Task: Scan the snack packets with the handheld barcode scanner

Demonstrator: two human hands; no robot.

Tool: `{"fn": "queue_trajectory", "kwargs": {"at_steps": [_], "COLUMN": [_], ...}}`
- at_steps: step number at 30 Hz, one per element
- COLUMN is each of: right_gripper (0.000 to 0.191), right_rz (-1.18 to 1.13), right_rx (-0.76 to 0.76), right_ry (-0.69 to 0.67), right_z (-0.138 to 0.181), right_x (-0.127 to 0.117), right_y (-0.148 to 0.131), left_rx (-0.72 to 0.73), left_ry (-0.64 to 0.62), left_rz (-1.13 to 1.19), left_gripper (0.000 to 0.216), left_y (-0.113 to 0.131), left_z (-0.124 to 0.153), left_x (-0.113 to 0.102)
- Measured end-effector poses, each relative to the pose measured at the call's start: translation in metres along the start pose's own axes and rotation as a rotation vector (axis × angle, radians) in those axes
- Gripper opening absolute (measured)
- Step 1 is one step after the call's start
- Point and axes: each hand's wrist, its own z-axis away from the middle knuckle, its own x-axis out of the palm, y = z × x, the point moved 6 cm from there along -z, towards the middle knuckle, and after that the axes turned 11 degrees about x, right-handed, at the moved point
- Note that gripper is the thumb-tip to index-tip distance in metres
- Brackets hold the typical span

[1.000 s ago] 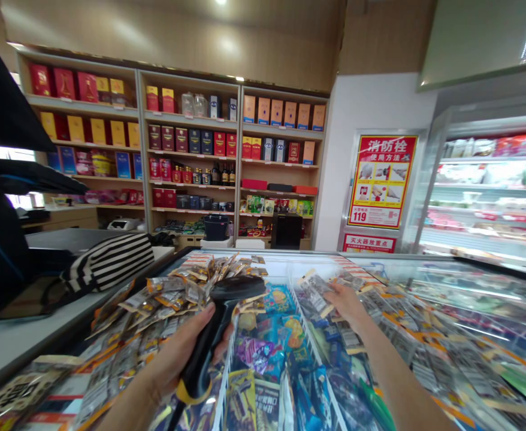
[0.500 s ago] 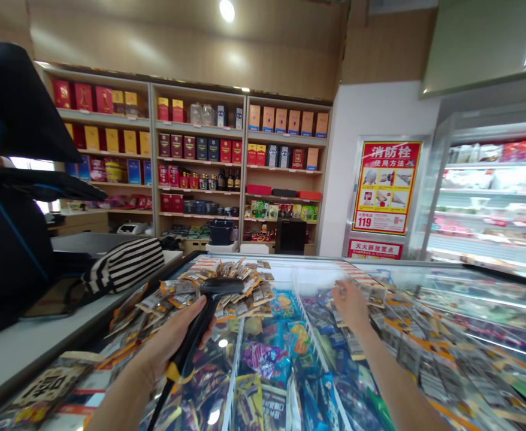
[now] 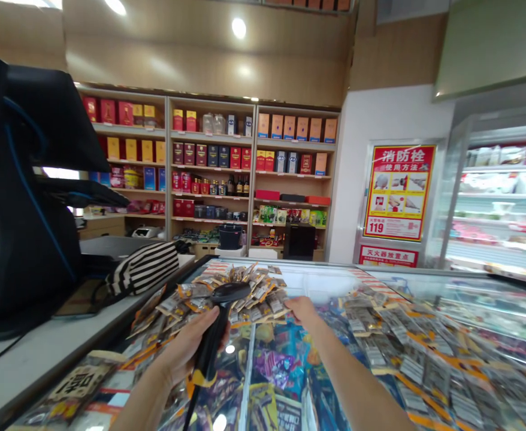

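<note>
My left hand (image 3: pixel 189 344) is wrapped around the handle of a black barcode scanner (image 3: pixel 215 332), its head pointing forward over a heaped pile of small snack packets (image 3: pixel 263 293). A cable trails down from the scanner's base. My right hand (image 3: pixel 302 311) has its fingers closed at the right edge of this pile, pinching the corner of a packet there. Further right, many similar packets (image 3: pixel 418 341) lie spread over the glass top. Beneath the glass of the chest freezer (image 3: pixel 249 371), colourful wrapped goods show in wire-divided sections.
On the left counter (image 3: pixel 24 371) stand a black checkout terminal (image 3: pixel 42 179) and a black-and-white striped pouch (image 3: pixel 148 266). A larger packet (image 3: pixel 76 383) lies near front left. Shelves of boxes (image 3: pixel 211 157) line the back wall. A lit display fridge (image 3: pixel 501 203) stands at right.
My right hand has moved left, from near the right-hand packets to the edge of the central pile. My left hand still holds the scanner. The view has shifted slightly left and up.
</note>
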Motion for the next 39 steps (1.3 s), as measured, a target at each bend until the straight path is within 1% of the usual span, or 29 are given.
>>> {"fn": "queue_trajectory", "kwargs": {"at_steps": [3, 5, 7, 10, 12, 14, 17, 20, 24, 29, 32, 35, 37, 39], "right_gripper": [0.011, 0.016, 0.02, 0.02, 0.02, 0.019, 0.02, 0.019, 0.016, 0.015, 0.013, 0.015, 0.018, 0.02], "right_rz": [-0.088, -0.153, -0.225, -0.308, -0.306, -0.292, -0.296, -0.271, -0.256, -0.222, -0.173, -0.015, 0.178, 0.394], "right_rx": [0.063, 0.075, 0.076, 0.042, 0.012, 0.006, 0.006, -0.013, -0.028, -0.04, -0.048, -0.095, -0.145, -0.159], "right_ry": [-0.035, -0.019, 0.014, 0.085, 0.117, 0.135, 0.12, 0.101, 0.136, 0.141, 0.138, 0.172, 0.245, 0.33], "right_z": [0.008, 0.014, 0.021, 0.029, 0.033, 0.035, 0.037, 0.037, 0.035, 0.035, 0.033, 0.028, 0.026, 0.024], "right_x": [-0.032, -0.058, -0.079, -0.101, -0.108, -0.114, -0.119, -0.121, -0.122, -0.12, -0.119, -0.118, -0.119, -0.121], "right_y": [0.019, 0.031, 0.042, 0.055, 0.059, 0.061, 0.058, 0.054, 0.054, 0.054, 0.056, 0.06, 0.062, 0.063], "left_rx": [-0.008, 0.013, 0.014, -0.039, -0.091, -0.122, -0.078, -0.044, -0.051, -0.065, -0.045, -0.037, -0.046, -0.059], "left_ry": [-0.014, -0.034, -0.08, -0.144, -0.183, -0.2, -0.166, -0.141, -0.106, -0.107, -0.106, -0.098, -0.07, -0.031], "left_rz": [0.071, 0.108, 0.139, 0.125, 0.064, -0.006, -0.048, -0.039, -0.048, -0.097, -0.079, -0.053, -0.058, -0.075], "left_gripper": [0.03, 0.03, 0.031, 0.036, 0.037, 0.035, 0.033, 0.031, 0.031, 0.035, 0.033, 0.031, 0.031, 0.032], "left_y": [0.002, 0.004, 0.001, -0.009, -0.016, -0.019, -0.015, -0.007, -0.001, -0.001, -0.001, -0.001, -0.001, -0.002], "left_z": [-0.011, -0.019, -0.022, -0.016, -0.007, 0.001, 0.007, 0.008, 0.01, 0.011, 0.009, 0.006, 0.004, 0.003], "left_x": [0.014, 0.028, 0.044, 0.064, 0.07, 0.072, 0.071, 0.072, 0.072, 0.072, 0.07, 0.066, 0.062, 0.059]}}
